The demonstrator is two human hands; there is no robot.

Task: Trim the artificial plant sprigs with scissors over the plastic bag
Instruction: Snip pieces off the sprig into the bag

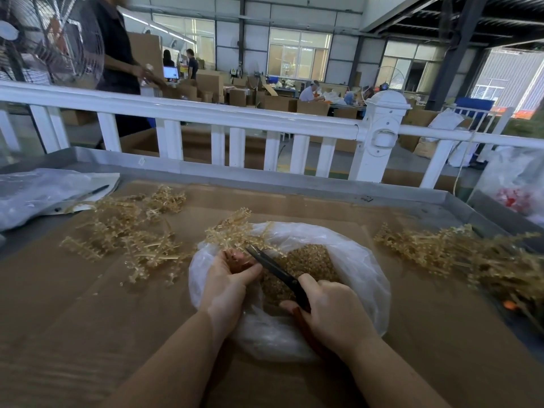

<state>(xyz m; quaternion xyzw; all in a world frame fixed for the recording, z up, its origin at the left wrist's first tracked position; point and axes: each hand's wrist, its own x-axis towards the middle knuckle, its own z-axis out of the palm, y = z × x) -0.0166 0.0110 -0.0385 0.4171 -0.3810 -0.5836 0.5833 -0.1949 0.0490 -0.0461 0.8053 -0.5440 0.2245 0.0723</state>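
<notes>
A clear plastic bag [362, 269] lies open at the middle of the table, holding a heap of small tan cuttings [309, 263]. My left hand [228, 285] grips a tan artificial sprig [229, 231] at the bag's left rim, with the sprig's tips pointing away from me. My right hand [329, 310] grips the handles of dark scissors [272, 265] over the bag. The blades point up and left, their tips at the sprig just above my left fingers.
A loose pile of tan sprigs [126, 231] lies left of the bag, another pile [459, 254] at the right. Brown cardboard [88, 319] covers the table. Plastic sheeting with a pen [44, 192] lies far left. A white railing [235, 119] runs behind the table; a person stands beyond it.
</notes>
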